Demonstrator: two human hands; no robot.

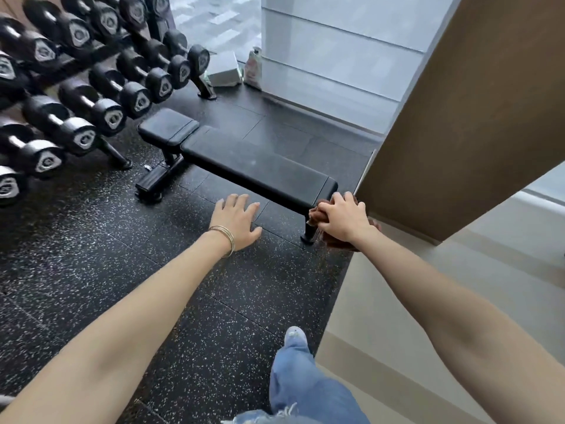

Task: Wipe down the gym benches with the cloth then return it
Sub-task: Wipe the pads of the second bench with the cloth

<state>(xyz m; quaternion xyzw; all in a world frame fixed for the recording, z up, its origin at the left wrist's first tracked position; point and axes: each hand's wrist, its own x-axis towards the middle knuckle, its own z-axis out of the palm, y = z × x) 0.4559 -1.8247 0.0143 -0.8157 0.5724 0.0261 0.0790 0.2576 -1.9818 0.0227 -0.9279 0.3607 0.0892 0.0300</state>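
A black padded gym bench [250,166] stands flat on the speckled rubber floor, its long pad running from upper left to lower right. My right hand [344,217] is closed around a bunched brown cloth [316,214] right at the near end of the bench. Most of the cloth is hidden under my fingers and wrist. My left hand [237,220], with thin bracelets at the wrist, hovers with fingers spread in front of the bench's near side, holding nothing.
A rack of black dumbbells [76,96] fills the left side, close to the bench's head. A brown wall panel [458,117] stands on the right. A white box [223,70] and a packet sit by the window. My jeans leg and shoe [295,338] are below.
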